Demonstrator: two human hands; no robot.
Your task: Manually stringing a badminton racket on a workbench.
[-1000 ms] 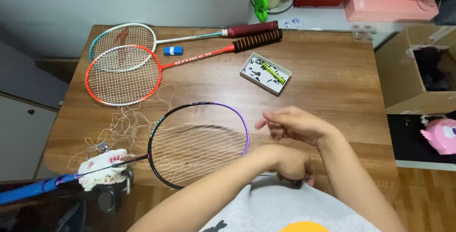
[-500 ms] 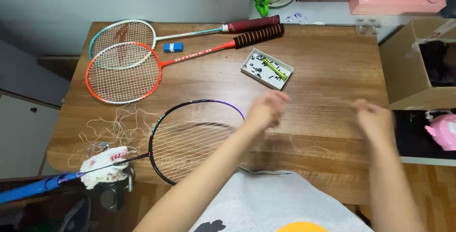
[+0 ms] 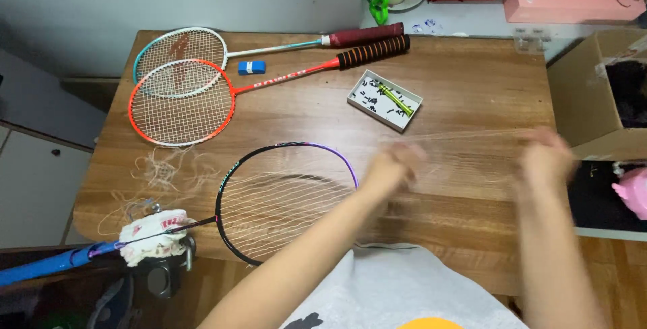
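Note:
A black and purple racket (image 3: 286,201) lies on the wooden table (image 3: 472,86) in front of me, its head partly strung, its blue handle (image 3: 40,265) sticking out past the left edge. My left hand (image 3: 391,167) hovers blurred just right of the racket head, fingers closed on thin white string (image 3: 465,137). My right hand (image 3: 546,157), also blurred, is near the table's right edge and holds the same string, which stretches between both hands.
An orange racket (image 3: 182,103) and a white and teal racket (image 3: 178,52) lie at the back left, with a small blue roll (image 3: 251,67). A small open box (image 3: 384,100) sits mid-table. Loose cut string (image 3: 162,170) lies near the left edge. A cardboard box (image 3: 600,93) stands at the right.
My hands were together near the table's front; they have moved apart, the right hand swinging to the right edge, drawing the string out between them.

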